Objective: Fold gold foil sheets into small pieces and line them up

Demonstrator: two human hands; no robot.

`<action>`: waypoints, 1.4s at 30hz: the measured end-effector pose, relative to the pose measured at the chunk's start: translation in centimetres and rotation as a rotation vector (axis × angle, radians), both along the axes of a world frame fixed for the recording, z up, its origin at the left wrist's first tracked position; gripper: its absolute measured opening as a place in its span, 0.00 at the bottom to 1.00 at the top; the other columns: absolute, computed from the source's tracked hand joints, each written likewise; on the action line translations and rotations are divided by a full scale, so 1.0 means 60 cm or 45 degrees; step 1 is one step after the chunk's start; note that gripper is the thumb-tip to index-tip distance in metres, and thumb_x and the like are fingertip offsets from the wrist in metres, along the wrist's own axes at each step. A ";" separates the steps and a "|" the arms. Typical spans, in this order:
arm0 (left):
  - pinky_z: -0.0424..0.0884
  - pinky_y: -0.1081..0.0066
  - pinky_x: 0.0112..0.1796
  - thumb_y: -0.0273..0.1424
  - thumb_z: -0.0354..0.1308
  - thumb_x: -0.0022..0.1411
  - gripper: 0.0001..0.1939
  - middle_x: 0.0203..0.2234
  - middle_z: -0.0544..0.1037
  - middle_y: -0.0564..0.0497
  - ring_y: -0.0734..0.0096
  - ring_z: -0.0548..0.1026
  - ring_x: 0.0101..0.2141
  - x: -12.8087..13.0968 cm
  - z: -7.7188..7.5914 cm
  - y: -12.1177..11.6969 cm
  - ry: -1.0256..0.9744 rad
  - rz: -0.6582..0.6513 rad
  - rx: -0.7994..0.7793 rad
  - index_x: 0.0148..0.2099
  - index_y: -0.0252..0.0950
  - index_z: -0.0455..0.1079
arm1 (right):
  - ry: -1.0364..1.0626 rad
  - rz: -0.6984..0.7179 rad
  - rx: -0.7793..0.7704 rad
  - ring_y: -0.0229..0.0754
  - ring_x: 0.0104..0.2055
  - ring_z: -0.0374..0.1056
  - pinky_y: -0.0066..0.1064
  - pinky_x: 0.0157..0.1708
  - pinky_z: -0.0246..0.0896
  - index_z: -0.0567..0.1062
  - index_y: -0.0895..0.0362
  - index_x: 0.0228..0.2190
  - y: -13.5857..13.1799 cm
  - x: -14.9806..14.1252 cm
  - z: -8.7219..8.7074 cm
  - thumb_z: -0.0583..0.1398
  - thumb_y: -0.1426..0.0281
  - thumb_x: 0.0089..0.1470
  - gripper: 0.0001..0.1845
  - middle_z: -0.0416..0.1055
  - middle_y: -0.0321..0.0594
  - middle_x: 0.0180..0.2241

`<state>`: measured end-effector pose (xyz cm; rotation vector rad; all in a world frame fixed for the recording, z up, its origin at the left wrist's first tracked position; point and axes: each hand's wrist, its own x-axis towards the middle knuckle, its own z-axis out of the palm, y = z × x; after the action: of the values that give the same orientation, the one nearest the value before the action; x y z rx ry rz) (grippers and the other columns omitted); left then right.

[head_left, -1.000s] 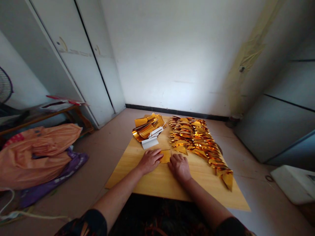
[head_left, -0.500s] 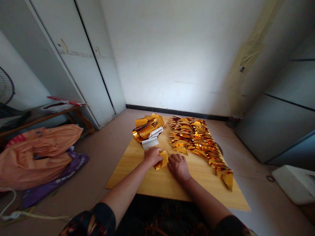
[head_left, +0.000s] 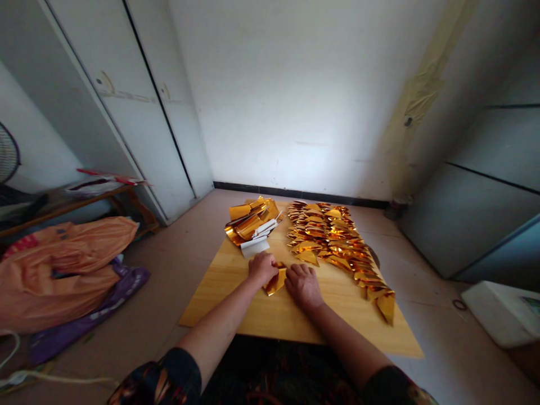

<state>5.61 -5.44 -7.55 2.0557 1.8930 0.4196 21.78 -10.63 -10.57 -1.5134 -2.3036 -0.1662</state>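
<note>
A small gold foil sheet [head_left: 275,281], partly folded and lifted off the board, sits between my two hands on a low wooden board [head_left: 236,292]. My left hand [head_left: 261,268] is closed, pinching the sheet's left edge. Touching the sheet's right edge, my right hand [head_left: 302,286] rests knuckles up with curled fingers pressing the foil against the board. Behind my hands lies a loose pile of unfolded gold sheets [head_left: 248,222] with white backs showing. To the right runs a long row of folded gold foil pieces [head_left: 337,244].
The board rests on a tiled floor. Orange and purple plastic bags [head_left: 63,264] lie at the left, under a low wooden bench [head_left: 88,197]. A white box [head_left: 502,312] stands at the right. White cabinet doors and a wall close the back.
The flat gold sheet has been lifted and folded over by my left hand, which went from lying flat to pinching. My right hand stayed beside it. The view shifted slightly.
</note>
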 end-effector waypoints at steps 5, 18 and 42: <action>0.63 0.73 0.31 0.27 0.60 0.48 0.05 0.26 0.76 0.55 0.69 0.73 0.30 0.001 -0.012 0.005 -0.208 0.005 -0.054 0.32 0.38 0.70 | 0.020 -0.002 -0.007 0.43 0.42 0.60 0.34 0.40 0.46 0.73 0.54 0.35 0.000 -0.001 0.001 0.56 0.67 0.59 0.06 0.70 0.40 0.38; 0.71 0.74 0.34 0.21 0.58 0.49 0.19 0.33 0.80 0.50 0.68 0.77 0.34 -0.002 -0.016 0.008 -0.869 -0.011 -0.148 0.45 0.32 0.74 | 0.673 -0.022 -0.094 0.46 0.44 0.66 0.36 0.43 0.60 0.72 0.57 0.45 0.027 0.008 -0.003 0.56 0.67 0.54 0.17 0.72 0.47 0.43; 0.61 0.76 0.26 0.33 0.63 0.44 0.09 0.19 0.70 0.57 0.77 0.67 0.23 -0.007 0.012 -0.023 -1.198 -0.151 -0.230 0.25 0.33 0.69 | 1.793 0.008 -0.590 0.34 0.21 0.56 0.26 0.21 0.52 0.70 0.57 0.20 0.043 -0.030 0.044 0.64 0.54 0.39 0.18 0.63 0.31 0.17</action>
<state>5.21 -6.84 -6.85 1.4308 1.1721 0.9353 19.96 -8.04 -7.92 -1.1174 -1.1759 1.1235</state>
